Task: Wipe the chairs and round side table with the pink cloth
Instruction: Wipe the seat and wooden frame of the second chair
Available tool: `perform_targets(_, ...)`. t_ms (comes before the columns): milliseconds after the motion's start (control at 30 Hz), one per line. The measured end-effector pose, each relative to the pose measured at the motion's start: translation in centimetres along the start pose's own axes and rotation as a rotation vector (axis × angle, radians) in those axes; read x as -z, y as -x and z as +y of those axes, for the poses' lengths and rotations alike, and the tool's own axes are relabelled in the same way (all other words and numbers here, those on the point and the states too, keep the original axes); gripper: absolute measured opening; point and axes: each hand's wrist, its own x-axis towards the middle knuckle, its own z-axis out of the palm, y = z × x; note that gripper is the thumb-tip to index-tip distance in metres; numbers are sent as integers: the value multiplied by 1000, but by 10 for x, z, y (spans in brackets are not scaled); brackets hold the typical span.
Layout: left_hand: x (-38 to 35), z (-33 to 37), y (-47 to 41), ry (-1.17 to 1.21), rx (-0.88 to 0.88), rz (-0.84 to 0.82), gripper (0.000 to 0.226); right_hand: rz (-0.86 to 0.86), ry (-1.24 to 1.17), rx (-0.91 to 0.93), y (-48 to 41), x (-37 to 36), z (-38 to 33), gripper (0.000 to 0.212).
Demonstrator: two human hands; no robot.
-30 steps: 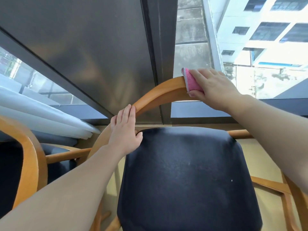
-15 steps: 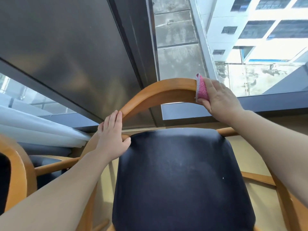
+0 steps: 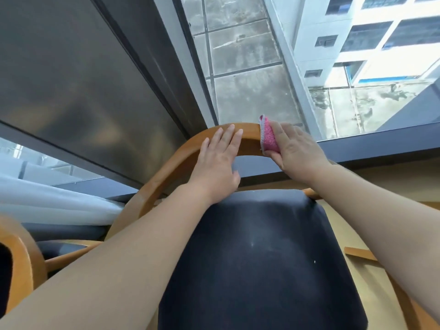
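Observation:
A wooden chair with a curved back rail (image 3: 181,160) and a dark blue seat cushion (image 3: 257,258) stands right below me, facing the window. My right hand (image 3: 297,151) grips the folded pink cloth (image 3: 269,136) and presses it against the top of the rail. My left hand (image 3: 219,160) rests flat on the rail just left of the cloth, fingers straight. The round side table is out of view.
A second wooden chair (image 3: 21,260) with a dark cushion sits at the lower left. A white curtain (image 3: 54,203) hangs bunched at the left. A dark window frame (image 3: 371,144) and glass stand right behind the chair back.
My left hand slid up the rail from the left side to the top, close to the cloth. My right hand and the cloth stay on the top of the rail.

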Motion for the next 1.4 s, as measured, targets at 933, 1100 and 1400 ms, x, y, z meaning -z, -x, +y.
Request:
perform_targets(933, -3, 20, -4, -166, 130, -72, 90, -167, 245, -390, 97, 13, 48, 59)
perform_targets(1100, -8, 21, -4, -186, 116, -46, 88, -144, 264, -503, 131, 14, 49, 70)
perform_targets(1400, -5, 44, -9, -279, 95, -65, 88, -100, 330, -572, 146, 10, 41, 74)
